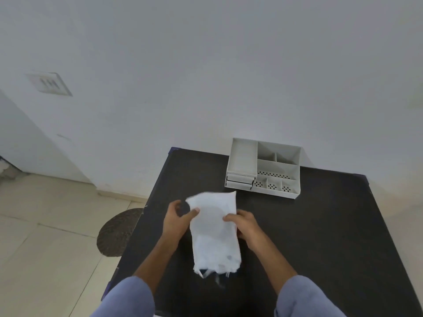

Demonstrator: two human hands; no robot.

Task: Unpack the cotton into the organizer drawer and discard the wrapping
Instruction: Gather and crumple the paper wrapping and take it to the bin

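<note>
A white translucent cotton pack (214, 232) is held upright over the black table (320, 236), with round cotton pads showing faintly through the wrapping. My left hand (177, 221) grips its upper left edge with thumb and fingers. My right hand (243, 226) grips its right side. The pack's lower end looks crumpled and frayed. A light grey organizer (263, 168) with several compartments stands at the table's far edge against the wall, its small drawers (240, 180) at the front left and closed.
A white wall rises behind the table. A round dark woven mat (116, 234) lies on the tiled floor to the left of the table. A switch plate (49, 84) is on the left wall.
</note>
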